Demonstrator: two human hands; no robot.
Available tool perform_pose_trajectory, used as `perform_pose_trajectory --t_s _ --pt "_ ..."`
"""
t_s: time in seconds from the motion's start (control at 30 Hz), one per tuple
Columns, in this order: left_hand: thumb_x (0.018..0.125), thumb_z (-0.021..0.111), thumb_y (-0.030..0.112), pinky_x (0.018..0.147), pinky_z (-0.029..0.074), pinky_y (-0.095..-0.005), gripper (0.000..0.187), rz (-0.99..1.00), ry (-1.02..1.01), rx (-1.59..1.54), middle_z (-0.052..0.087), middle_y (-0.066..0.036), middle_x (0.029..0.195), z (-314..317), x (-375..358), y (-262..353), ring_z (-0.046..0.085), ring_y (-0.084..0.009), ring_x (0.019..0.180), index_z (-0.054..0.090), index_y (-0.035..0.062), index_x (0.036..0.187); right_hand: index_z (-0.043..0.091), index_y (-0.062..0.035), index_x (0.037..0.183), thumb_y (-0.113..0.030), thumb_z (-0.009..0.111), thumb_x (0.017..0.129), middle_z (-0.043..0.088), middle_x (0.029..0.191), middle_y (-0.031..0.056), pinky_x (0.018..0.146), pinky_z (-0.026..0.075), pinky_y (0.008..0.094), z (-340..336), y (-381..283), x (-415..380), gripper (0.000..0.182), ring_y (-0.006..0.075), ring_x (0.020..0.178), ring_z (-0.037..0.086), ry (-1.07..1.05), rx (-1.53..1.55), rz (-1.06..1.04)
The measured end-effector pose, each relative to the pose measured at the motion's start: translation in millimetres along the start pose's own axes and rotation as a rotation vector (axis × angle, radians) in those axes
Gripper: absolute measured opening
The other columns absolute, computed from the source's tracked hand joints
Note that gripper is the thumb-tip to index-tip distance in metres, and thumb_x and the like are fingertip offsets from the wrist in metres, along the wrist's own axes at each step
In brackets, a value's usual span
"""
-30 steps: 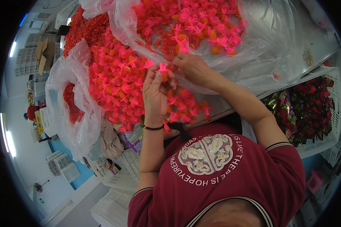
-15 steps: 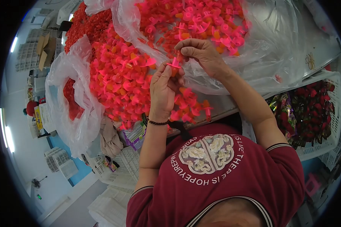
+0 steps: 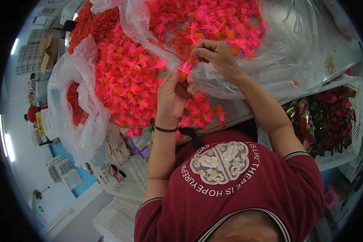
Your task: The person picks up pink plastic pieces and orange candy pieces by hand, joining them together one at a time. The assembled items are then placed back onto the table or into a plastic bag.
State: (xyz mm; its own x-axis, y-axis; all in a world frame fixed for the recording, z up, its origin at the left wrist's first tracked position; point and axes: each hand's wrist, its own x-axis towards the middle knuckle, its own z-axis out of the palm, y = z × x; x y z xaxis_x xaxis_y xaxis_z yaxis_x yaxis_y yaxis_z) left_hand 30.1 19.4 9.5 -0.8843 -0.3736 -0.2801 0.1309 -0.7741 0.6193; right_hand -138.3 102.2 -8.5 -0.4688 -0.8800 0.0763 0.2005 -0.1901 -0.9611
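Note:
My left hand (image 3: 172, 97), with a dark bead bracelet at the wrist, pinches a bright pink piece with an orange part (image 3: 184, 71). Just above it, my right hand (image 3: 217, 56) is closed at the fingertips on a small red piece (image 3: 192, 60), which meets the top of the pink piece. Below and to the left of my hands spreads a heap of pink and orange pieces (image 3: 127, 80). Another pink heap (image 3: 218, 24) lies beyond my right hand, with small red pieces beside it.
Clear plastic sheeting (image 3: 286, 60) covers part of the metal table (image 3: 343, 52). At the right stands a white basket (image 3: 361, 109) with dark red wrapped items. A plastic bag (image 3: 62, 121) holding red pieces is at the left. White crates (image 3: 129, 177) stand below it.
My left hand has shifted slightly left. The fingers of my right hand have moved down a little, bringing the red piece against the pink piece.

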Motion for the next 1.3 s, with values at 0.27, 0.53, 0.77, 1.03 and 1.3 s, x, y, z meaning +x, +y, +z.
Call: perform_pose_trajectory --t_s 0.27,0.53,0.77,1.03,1.3 --pt "0.097 0.048 0.025 0.059 0.044 -0.0268 0.026 -0.038 0.141 0.132 0.061 -0.007 0.079 -2.2 -1.1 -0.7 0.053 -0.0141 0.064 0.058 0.0014 0.102 0.063 -0.0006 0.082 -0.016 0.065 0.087 0.058 0.070 -0.0013 0.061 0.042 0.0211 6.0 5.3 -3.0 0.016 0.0051 0.066 0.051 -0.075 -0.305 -0.052" --pt "0.094 0.055 0.016 0.061 0.046 -0.0226 0.023 0.163 0.263 0.497 0.064 -0.005 0.080 -6.3 -6.9 20.8 0.056 -0.0101 0.064 0.059 0.0013 0.111 0.062 -0.0004 0.086 -0.015 0.063 0.088 0.060 0.073 0.0006 0.062 0.044 0.0231 17.2 13.4 -2.2 0.015 0.0064 0.069 0.053 -0.058 -0.230 -0.065" --pt "0.086 0.061 0.009 0.089 0.045 -0.0318 0.030 0.759 0.815 1.304 0.062 -0.010 0.106 -59.8 -30.7 121.0 0.057 -0.0206 0.102 0.059 -0.0017 0.114 0.061 -0.0014 0.095 -0.015 0.061 0.086 0.064 0.079 0.0067 0.060 0.048 0.0282 -6.1 31.7 5.4 0.016 0.0171 0.070 0.060 0.183 -0.814 -0.396" --pt "0.077 0.068 0.009 0.102 0.036 -0.0409 0.053 0.797 0.233 1.648 0.046 -0.019 0.131 1.4 42.7 53.0 0.042 -0.0356 0.123 0.050 0.0045 0.127 0.061 -0.0054 0.099 -0.027 0.066 0.077 0.062 0.096 0.0092 0.067 0.052 0.0338 38.6 36.3 -10.9 0.031 0.0258 0.089 0.059 -0.071 -1.451 -0.236" --pt "0.071 0.071 0.014 0.097 0.042 -0.0428 0.058 0.520 0.051 2.305 0.044 -0.022 0.125 18.4 134.2 -1.7 0.049 -0.0360 0.113 0.049 0.0086 0.124 0.064 -0.0048 0.090 -0.020 0.062 0.076 0.065 0.084 0.0132 0.059 0.051 0.0371 29.4 62.3 -6.2 0.021 0.0282 0.076 0.064 0.072 -1.438 -0.652"
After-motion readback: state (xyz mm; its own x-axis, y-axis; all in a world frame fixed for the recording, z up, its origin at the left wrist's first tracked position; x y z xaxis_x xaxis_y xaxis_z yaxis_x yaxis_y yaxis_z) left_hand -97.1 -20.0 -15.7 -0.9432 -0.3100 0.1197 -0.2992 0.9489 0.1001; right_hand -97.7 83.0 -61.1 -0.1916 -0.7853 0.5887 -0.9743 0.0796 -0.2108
